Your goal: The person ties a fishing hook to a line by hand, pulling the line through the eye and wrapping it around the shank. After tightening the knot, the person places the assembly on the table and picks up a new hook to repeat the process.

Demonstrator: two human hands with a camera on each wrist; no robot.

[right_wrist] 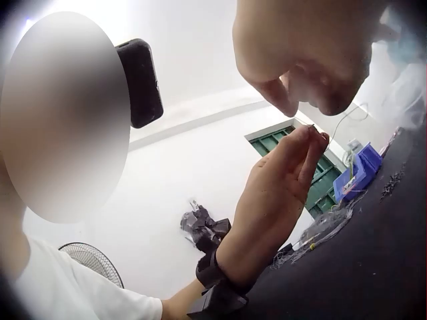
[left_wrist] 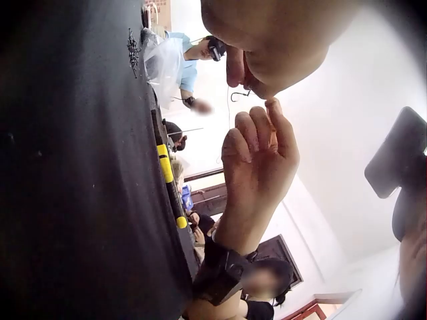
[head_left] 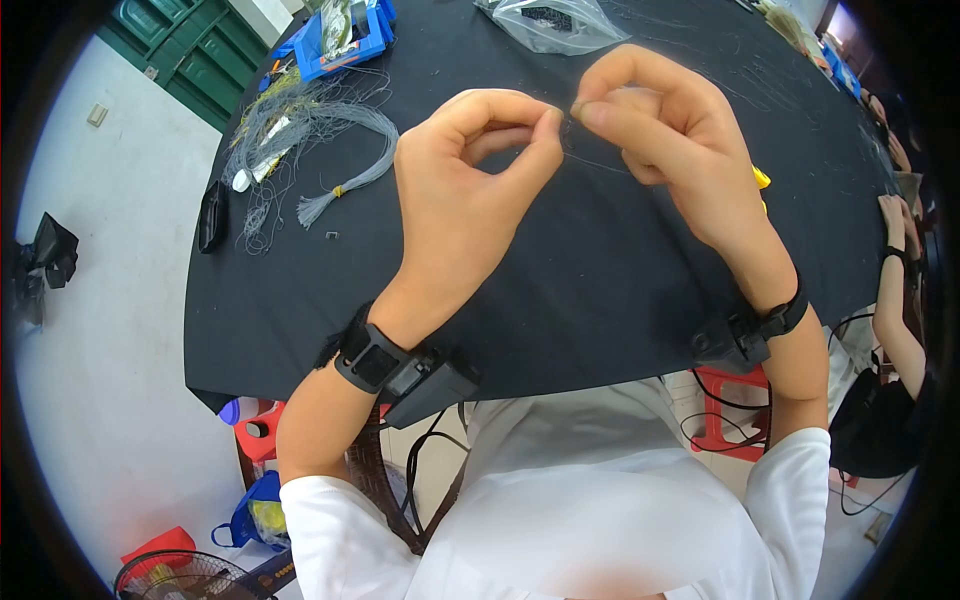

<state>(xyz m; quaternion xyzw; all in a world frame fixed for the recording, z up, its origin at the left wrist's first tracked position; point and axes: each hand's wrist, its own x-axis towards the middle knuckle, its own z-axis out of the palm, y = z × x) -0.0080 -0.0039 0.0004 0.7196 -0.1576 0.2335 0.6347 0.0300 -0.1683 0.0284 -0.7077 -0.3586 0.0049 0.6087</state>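
Both hands are raised over the black-covered table, fingertips close together. My left hand (head_left: 465, 190) pinches a small dark fishing hook (left_wrist: 240, 95) between thumb and index finger, its bend sticking out in the left wrist view. A thin clear fishing line (right_wrist: 345, 120) loops away from the fingertips in the right wrist view. To the right, my right hand (head_left: 680, 140) has its thumb and index fingertip pressed together on the line, other fingers curled in. What lies between those fingertips is mostly hidden.
On the left lie a bundle of clear line (head_left: 370, 120) tied with yellow, a black case (head_left: 212, 216) and a blue tray (head_left: 345, 50). A clear plastic bag (head_left: 555, 25) sits at the far side. Another person's arm (head_left: 890, 300) is at the right edge.
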